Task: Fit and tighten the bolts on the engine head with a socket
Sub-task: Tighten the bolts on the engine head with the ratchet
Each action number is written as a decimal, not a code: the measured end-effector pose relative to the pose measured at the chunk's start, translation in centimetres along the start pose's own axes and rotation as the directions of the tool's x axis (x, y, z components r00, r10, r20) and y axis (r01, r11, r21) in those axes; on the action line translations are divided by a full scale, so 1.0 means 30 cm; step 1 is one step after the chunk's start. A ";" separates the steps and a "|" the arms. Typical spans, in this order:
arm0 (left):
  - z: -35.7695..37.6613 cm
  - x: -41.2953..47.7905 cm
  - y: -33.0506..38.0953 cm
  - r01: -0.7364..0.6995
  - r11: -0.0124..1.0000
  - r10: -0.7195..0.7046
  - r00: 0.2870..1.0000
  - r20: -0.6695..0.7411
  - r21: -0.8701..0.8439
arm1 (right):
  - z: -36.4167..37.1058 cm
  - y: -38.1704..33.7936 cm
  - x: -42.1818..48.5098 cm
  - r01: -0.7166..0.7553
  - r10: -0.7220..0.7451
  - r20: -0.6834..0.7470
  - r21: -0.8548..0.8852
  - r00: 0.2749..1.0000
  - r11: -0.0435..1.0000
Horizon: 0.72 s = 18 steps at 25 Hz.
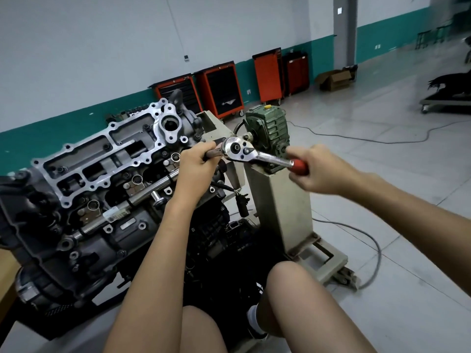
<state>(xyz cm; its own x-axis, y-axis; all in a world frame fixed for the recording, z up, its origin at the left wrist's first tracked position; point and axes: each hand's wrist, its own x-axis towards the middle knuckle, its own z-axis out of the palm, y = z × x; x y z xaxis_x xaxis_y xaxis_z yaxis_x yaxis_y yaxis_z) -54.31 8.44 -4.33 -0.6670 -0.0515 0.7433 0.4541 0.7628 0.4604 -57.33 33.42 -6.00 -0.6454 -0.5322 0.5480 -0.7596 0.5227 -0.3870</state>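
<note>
Ratchet: chrome steel ratchet wrench with red grip (pixel 251 155), rigid, weighty; we hold both ends.
L hand (pixel 197 165): fingers wrapped round extension/socket under ratchet head.
R hand (pixel 314 170): fingers clenched on red grip.
Engine head: grey aluminium engine head (pixel 102 161), just left of L fingers.

Tiled floor (pixel 382 174), stand (pixel 277 207), seemingly cables (pixel 367 253)

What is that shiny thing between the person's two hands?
In the head view, a ratchet wrench spans the gap: the left hand grips a dark piece beside its round chrome head, the right hand its red handle.
</note>
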 end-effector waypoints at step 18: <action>-0.016 -0.012 0.003 0.017 1.000 -0.017 1.000 -0.006 0.005 | 0.174 -0.126 -0.139 -0.150 0.160 0.004 0.378 0.987 0.914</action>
<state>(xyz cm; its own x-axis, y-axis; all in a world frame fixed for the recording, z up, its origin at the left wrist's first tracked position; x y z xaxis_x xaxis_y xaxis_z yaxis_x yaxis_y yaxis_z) -53.74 8.22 -4.31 -0.6712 -0.0685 0.7381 0.4393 0.7652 0.4706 -52.17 30.18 -10.69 -0.7590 -0.4441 0.4761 -0.6278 0.3057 -0.7158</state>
